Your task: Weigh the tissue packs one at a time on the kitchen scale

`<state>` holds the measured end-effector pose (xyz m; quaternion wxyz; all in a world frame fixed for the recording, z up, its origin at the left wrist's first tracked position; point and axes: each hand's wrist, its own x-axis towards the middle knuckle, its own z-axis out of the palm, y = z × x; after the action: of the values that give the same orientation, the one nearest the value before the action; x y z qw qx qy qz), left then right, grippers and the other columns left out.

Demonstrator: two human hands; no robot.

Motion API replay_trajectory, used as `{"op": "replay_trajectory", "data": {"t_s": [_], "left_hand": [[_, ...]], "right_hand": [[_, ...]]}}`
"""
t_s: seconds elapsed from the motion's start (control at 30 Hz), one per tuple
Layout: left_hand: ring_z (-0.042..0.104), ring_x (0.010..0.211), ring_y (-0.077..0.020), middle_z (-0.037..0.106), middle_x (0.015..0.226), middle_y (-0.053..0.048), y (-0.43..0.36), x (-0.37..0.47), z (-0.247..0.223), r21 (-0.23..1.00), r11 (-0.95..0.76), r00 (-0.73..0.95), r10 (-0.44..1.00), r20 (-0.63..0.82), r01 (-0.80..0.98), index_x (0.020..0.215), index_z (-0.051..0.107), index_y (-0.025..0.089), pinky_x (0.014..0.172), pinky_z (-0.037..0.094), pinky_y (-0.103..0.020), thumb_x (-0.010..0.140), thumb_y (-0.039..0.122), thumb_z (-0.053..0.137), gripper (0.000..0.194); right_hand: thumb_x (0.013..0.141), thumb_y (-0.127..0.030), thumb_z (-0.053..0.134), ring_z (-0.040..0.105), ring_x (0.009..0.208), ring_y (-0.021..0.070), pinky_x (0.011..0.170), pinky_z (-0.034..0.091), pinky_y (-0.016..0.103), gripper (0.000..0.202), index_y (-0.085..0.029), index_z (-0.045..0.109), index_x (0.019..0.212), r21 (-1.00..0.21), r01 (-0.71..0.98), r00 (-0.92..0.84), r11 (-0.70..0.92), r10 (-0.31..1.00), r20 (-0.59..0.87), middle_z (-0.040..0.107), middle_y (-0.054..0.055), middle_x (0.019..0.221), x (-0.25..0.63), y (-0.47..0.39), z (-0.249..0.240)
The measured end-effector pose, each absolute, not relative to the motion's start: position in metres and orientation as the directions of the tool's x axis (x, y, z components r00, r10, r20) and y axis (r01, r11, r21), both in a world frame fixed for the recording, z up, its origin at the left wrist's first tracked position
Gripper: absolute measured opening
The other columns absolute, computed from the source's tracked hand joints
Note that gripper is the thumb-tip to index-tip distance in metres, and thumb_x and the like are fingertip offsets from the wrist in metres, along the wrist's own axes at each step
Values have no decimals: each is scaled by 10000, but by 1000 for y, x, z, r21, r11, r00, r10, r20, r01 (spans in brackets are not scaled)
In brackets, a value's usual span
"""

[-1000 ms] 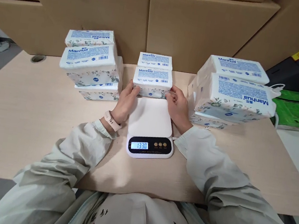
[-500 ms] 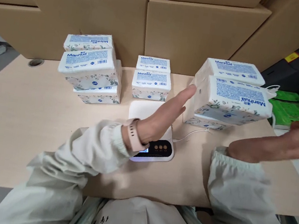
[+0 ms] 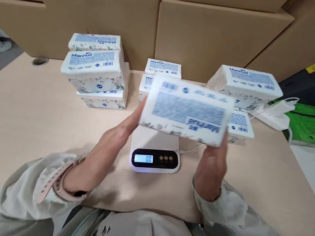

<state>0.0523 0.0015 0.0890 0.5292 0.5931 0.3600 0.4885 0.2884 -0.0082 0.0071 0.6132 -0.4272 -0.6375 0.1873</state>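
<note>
A white and blue tissue pack [image 3: 186, 110] hangs in the air above the white scale [image 3: 156, 143], slightly blurred. My left hand [image 3: 104, 153] presses on its left end, and my right hand [image 3: 213, 169] grips its right end, with some fingers hidden. The scale's lit display reads 0.0. Behind the held pack are two smaller-looking packs [image 3: 164, 67], partly covered by it. On the right stands a stack of tissue packs [image 3: 247, 82]; on the left is another stack [image 3: 95, 62].
Cardboard boxes [image 3: 101, 20] line the back of the wooden table [image 3: 27, 127]. A white power strip [image 3: 274, 118] with cables lies at the right, beside a green item [image 3: 314, 126]. A cable hole [image 3: 40, 61] is at the back left.
The front top pack has left the right stack and is now held between both hands over the scale. My left hand has moved left, uncovering the display; my right hand has come inward.
</note>
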Motion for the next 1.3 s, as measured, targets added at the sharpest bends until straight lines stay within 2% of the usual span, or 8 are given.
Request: {"op": "replay_trajectory", "data": {"t_s": [0.1,0.3,0.4,0.5,0.73,0.9,1.07,1.3], "left_hand": [[169,1735,-303,333,1793,94,-12,25,71,997,-83,343,936,78,-2,1686,465,356,1462,143,-546,1126,641,375,634],[200,1731,-255,293,1813,53,-13,12,25,983,-162,269,954,134,84,1730,352,341,1460,124,-516,1169,506,339,585],[209,1729,-238,305,1809,69,-13,5,12,964,-236,162,963,215,120,1711,372,383,1456,156,-493,1160,497,392,563],[255,1715,-226,356,1788,72,-13,-1,3,963,-231,89,971,220,136,1685,417,404,1446,213,-472,1160,479,394,531],[315,1696,-247,414,1763,46,-15,1,3,956,-266,81,963,257,127,1661,477,393,1444,232,-498,1161,437,412,507],[413,1648,-276,535,1688,-4,-15,4,7,952,-291,49,956,288,98,1597,592,360,1420,304,-517,1136,441,489,479],[540,1552,-292,655,1571,-53,-14,7,8,953,-300,-24,953,301,52,1475,716,310,1355,400,-520,1095,448,571,429],[631,1456,-280,728,1465,-68,-12,10,11,963,-268,-90,959,269,16,1345,780,276,1271,493,-468,1069,485,612,385]], "right_hand": [[1122,-424,449,348,1688,315,1403,329,571,711,-407,151,1768,-805,303,-96,510,857,507,336,-33,1824,278,-15,4],[1143,-456,412,432,1646,296,1367,380,594,594,-420,313,1728,-849,350,-3,396,907,421,460,-15,1764,282,-9,-12],[1136,-478,427,465,1626,305,1354,387,603,556,-416,415,1688,-847,324,123,421,869,479,505,-17,1734,289,-7,-20],[1128,-458,454,532,1577,303,1326,411,607,504,-423,521,1627,-854,286,204,434,843,497,599,-15,1658,295,-7,-25],[1126,-490,398,601,1487,362,1270,434,674,498,-361,658,1531,-844,308,225,439,828,513,701,34,1535,299,-11,-21],[1135,-449,372,686,1361,366,1193,494,659,474,-363,774,1370,-802,329,286,499,756,589,780,49,1360,292,-11,-12],[1133,-439,373,734,1273,344,1132,530,667,446,-336,804,1184,-796,346,331,497,729,599,801,55,1264,287,-10,-7],[1135,-439,382,738,1266,328,1132,529,651,439,-339,810,1144,-808,335,333,484,742,582,802,58,1254,289,-11,-6]]}}
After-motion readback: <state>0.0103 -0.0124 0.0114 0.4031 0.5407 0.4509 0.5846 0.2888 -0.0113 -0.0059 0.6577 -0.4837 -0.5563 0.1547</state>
